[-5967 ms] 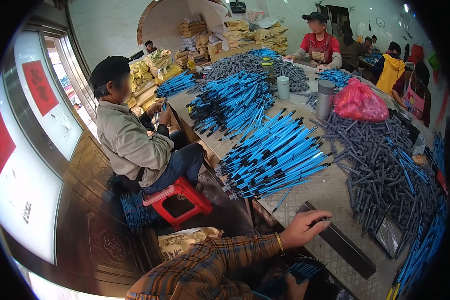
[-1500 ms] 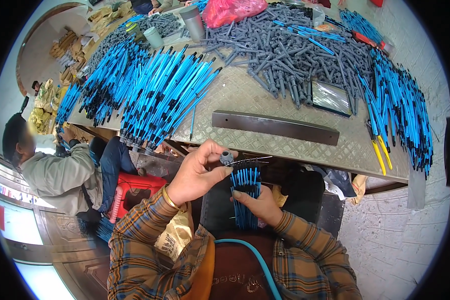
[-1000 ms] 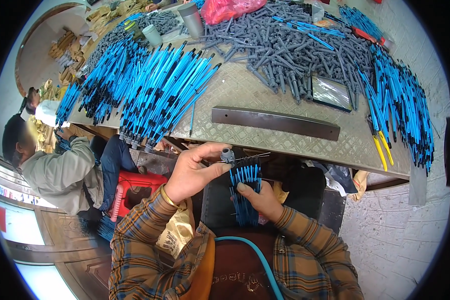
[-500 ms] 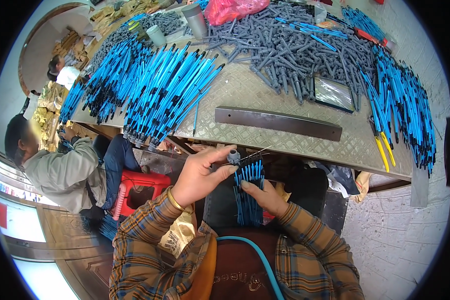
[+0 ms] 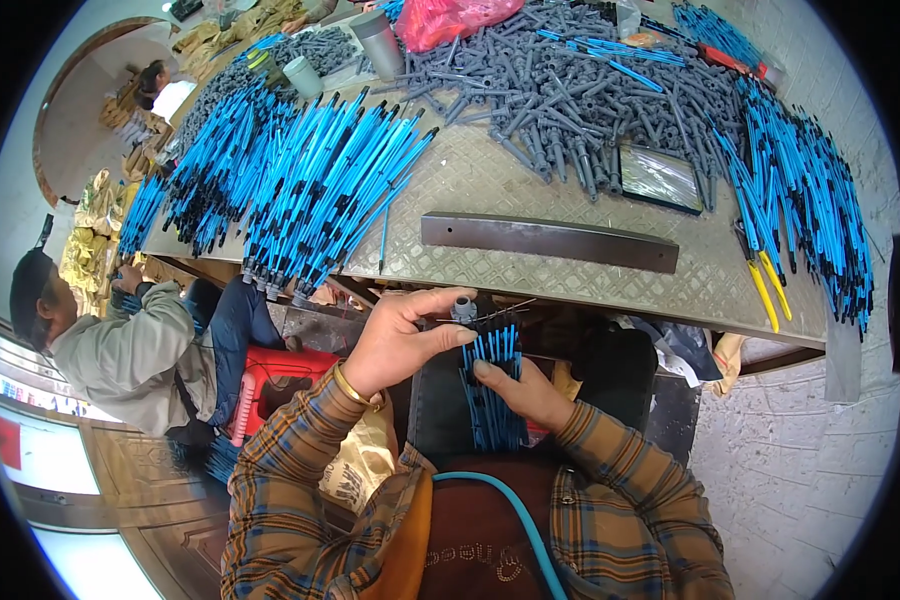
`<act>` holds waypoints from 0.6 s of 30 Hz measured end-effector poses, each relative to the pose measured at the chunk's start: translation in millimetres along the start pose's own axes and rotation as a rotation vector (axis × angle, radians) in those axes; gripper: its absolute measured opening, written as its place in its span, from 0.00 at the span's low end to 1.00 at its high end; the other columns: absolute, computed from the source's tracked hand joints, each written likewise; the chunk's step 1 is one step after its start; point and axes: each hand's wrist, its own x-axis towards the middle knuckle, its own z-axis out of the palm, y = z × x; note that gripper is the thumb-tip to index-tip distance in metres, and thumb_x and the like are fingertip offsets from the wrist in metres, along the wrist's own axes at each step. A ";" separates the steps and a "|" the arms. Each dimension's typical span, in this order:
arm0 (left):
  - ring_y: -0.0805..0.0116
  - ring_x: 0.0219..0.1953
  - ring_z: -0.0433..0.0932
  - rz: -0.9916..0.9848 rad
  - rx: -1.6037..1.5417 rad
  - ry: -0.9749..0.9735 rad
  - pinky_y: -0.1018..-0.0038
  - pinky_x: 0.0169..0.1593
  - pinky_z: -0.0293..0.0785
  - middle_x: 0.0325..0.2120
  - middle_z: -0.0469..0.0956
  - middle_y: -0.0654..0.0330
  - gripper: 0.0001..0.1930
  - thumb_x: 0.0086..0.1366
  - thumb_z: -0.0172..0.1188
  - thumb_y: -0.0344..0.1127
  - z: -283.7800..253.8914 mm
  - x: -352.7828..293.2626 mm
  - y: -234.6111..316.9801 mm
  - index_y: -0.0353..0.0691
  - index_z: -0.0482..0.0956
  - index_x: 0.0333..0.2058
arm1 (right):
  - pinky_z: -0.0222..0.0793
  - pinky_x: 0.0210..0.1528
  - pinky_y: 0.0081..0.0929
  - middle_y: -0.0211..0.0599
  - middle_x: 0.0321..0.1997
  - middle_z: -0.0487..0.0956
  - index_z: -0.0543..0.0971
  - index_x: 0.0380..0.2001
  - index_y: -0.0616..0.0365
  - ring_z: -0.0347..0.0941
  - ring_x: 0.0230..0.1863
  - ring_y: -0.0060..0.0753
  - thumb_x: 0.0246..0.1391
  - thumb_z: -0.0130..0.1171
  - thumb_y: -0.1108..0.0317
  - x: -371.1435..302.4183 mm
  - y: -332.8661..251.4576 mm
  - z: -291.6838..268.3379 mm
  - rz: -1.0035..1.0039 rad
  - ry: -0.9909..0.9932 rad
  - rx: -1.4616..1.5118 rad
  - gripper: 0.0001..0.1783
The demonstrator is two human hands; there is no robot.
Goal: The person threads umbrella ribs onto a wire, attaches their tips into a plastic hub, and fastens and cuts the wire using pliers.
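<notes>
My left hand [image 5: 398, 340] pinches a short grey plastic fitting [image 5: 464, 311] between thumb and forefinger, just in front of the table edge. Close beside it, my right hand [image 5: 528, 393] is closed round a bundle of thin blue rods [image 5: 491, 400] held upright over my lap. The thumb presses across the front of the rods, and the other fingers are mostly hidden behind them. Thin dark wire-like ends stick out near the rod tops, beside the fitting. Whether the fitting touches a rod I cannot tell.
On the table [image 5: 560, 290] lie a dark metal bar [image 5: 550, 243], a heap of grey plastic parts [image 5: 560, 90], blue rod piles at left [image 5: 320, 180] and right [image 5: 800, 190], and yellow-handled pliers [image 5: 763, 285]. A co-worker [image 5: 120, 345] sits at left by a red stool [image 5: 270, 375].
Both hands keep their hold, with the fitting and rods almost in the same place. The view has shifted slightly. The co-worker at left has moved a little.
</notes>
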 end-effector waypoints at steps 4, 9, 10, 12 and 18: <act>0.83 0.34 0.71 0.000 -0.009 -0.039 0.83 0.39 0.70 0.33 0.78 0.62 0.18 0.53 0.63 0.25 -0.7 -0.1 2.3 0.35 0.75 0.44 | 0.65 0.36 0.20 0.25 0.29 0.72 0.74 0.32 0.61 0.65 0.32 0.16 0.57 0.48 0.46 -0.6 1.9 1.3 -0.009 0.013 -0.003 0.25; 0.79 0.41 0.72 -0.029 -0.145 -0.132 0.81 0.46 0.69 0.40 0.76 0.63 0.19 0.54 0.59 0.20 -2.7 2.2 -2.8 0.33 0.73 0.46 | 0.64 0.39 0.20 0.25 0.34 0.71 0.72 0.38 0.59 0.65 0.36 0.17 0.58 0.47 0.47 2.6 15.8 -6.3 -0.024 -0.038 0.074 0.24; 0.79 0.41 0.72 -0.041 -0.157 -0.138 0.80 0.46 0.68 0.40 0.76 0.63 0.19 0.53 0.58 0.20 -2.7 2.8 -3.6 0.33 0.73 0.46 | 0.64 0.42 0.20 0.25 0.37 0.71 0.70 0.43 0.58 0.65 0.39 0.17 0.58 0.48 0.48 3.3 17.0 -9.5 -0.002 -0.075 0.092 0.23; 0.77 0.42 0.72 -0.063 -0.179 -0.145 0.80 0.48 0.67 0.41 0.75 0.62 0.19 0.53 0.57 0.19 -3.7 4.0 -5.1 0.33 0.73 0.46 | 0.64 0.45 0.21 0.25 0.41 0.70 0.69 0.47 0.57 0.65 0.42 0.17 0.58 0.48 0.50 5.8 20.5 -13.7 0.019 -0.115 0.111 0.23; 0.85 0.36 0.70 -0.011 -0.167 -0.208 0.85 0.40 0.68 0.34 0.76 0.67 0.18 0.55 0.58 0.22 -14.0 3.1 -4.0 0.35 0.74 0.46 | 0.65 0.48 0.24 0.28 0.44 0.71 0.67 0.50 0.58 0.66 0.46 0.20 0.58 0.48 0.52 15.3 19.7 -13.4 0.025 -0.202 0.161 0.23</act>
